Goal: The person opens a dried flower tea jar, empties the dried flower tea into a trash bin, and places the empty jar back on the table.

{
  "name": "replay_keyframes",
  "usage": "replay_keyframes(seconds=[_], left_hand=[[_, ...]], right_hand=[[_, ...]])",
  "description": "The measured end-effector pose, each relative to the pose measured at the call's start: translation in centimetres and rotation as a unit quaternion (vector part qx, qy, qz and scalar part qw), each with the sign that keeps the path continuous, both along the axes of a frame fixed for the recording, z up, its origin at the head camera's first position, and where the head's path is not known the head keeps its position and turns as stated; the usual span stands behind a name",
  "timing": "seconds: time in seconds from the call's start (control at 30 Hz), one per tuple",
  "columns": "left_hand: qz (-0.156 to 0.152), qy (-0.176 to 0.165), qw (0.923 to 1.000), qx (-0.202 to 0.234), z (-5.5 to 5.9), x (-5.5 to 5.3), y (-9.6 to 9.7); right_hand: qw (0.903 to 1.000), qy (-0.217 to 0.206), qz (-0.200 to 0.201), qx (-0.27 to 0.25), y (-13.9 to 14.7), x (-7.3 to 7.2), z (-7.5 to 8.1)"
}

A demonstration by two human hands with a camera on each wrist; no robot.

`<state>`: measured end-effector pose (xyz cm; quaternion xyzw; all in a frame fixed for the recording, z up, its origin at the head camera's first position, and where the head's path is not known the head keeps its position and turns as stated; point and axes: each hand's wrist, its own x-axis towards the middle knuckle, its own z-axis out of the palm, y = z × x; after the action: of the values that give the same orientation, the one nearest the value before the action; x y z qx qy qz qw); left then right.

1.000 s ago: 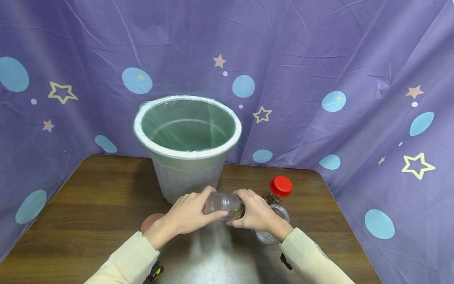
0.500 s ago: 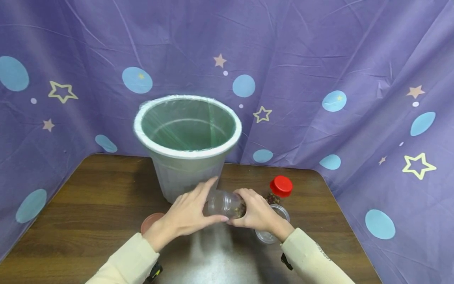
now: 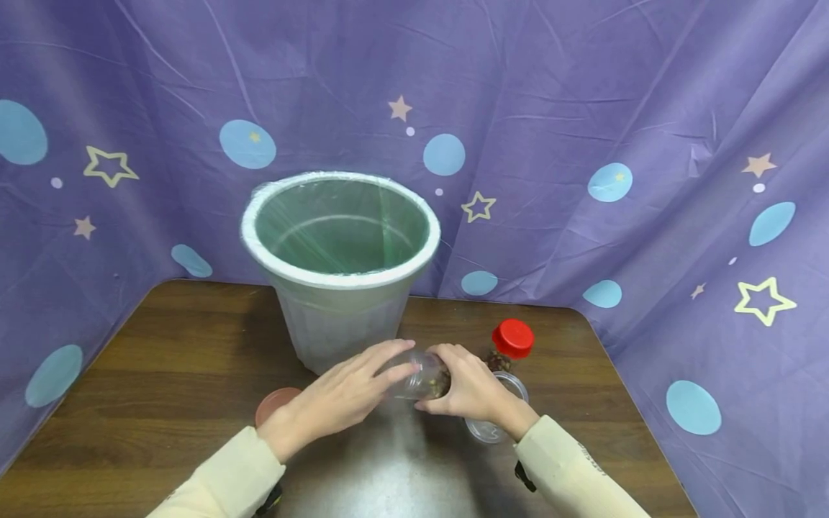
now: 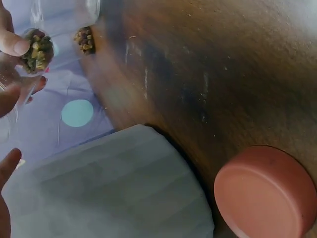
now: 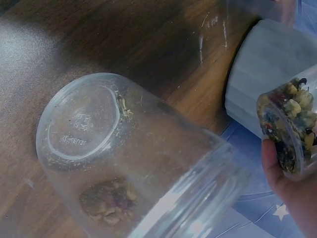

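A clear plastic jar (image 3: 424, 381) with dried flowers in its right end lies sideways between both hands, raised in front of the bucket. My right hand (image 3: 476, 388) grips the filled end; its fingertip presses there in the right wrist view. My left hand (image 3: 346, 392) reaches round the jar's other end, fingers over its upper side; its thumb is hidden in the head view. A second clear jar (image 5: 114, 144) stands just under my right hand, with plant crumbs along its base. Behind it a red-lidded jar (image 3: 514, 339) holds dark dried pieces.
A large grey-white bucket (image 3: 340, 316) lined with clear plastic stands at the back of the wooden table (image 3: 194, 345). A round terracotta-coloured lid-like piece (image 4: 260, 193) lies beside my left wrist. A purple curtain (image 3: 544, 108) hangs behind and at the sides.
My left hand loosened and spread its fingers, then turned so they lie farther over the jar's near side. My right hand keeps its grip, and the jar stays in about the same place.
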<state>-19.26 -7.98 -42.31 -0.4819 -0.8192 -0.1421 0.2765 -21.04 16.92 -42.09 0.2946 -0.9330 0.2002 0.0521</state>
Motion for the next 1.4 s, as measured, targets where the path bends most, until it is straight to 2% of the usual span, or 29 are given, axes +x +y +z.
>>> replay_keyframes(seconds=[0.07, 0.13, 0.23, 0.33, 0.47, 0.67, 1.03, 1.4], left_hand=[[0.005, -0.017, 0.9998, 0.008, 0.1, 0.0, 0.0], [0.017, -0.058, 0.9978, 0.027, 0.4, 0.2, 0.1], [0.057, -0.124, 0.9887, 0.061, 0.7, 0.4, 0.4], [0.107, -0.152, 0.9797, 0.074, 0.9, 0.6, 0.8], [0.148, -0.156, 0.9740, 0.073, 1.0, 0.8, 1.1], [0.171, -0.159, 0.9698, 0.070, 1.1, 0.9, 1.2], [0.176, -0.160, 0.9683, 0.076, 1.3, 1.0, 1.1], [0.170, -0.114, 0.9761, 0.075, 0.8, 0.8, 0.6]], right_hand=[[1.0000, 0.003, 0.003, 0.001, 0.0, 0.1, 0.0], [1.0000, 0.006, 0.005, 0.001, 0.0, 0.1, 0.1], [0.9999, 0.009, 0.005, 0.001, 0.0, 0.2, 0.1], [0.9999, 0.011, 0.004, -0.001, 0.0, 0.2, 0.0], [0.9999, 0.012, 0.003, -0.002, -0.1, 0.2, 0.0], [0.9999, 0.011, 0.002, -0.003, -0.1, 0.2, 0.0], [0.9999, 0.010, -0.004, -0.002, 0.2, 0.2, 0.1], [0.9996, 0.022, -0.016, -0.010, 0.9, 0.1, 0.3]])
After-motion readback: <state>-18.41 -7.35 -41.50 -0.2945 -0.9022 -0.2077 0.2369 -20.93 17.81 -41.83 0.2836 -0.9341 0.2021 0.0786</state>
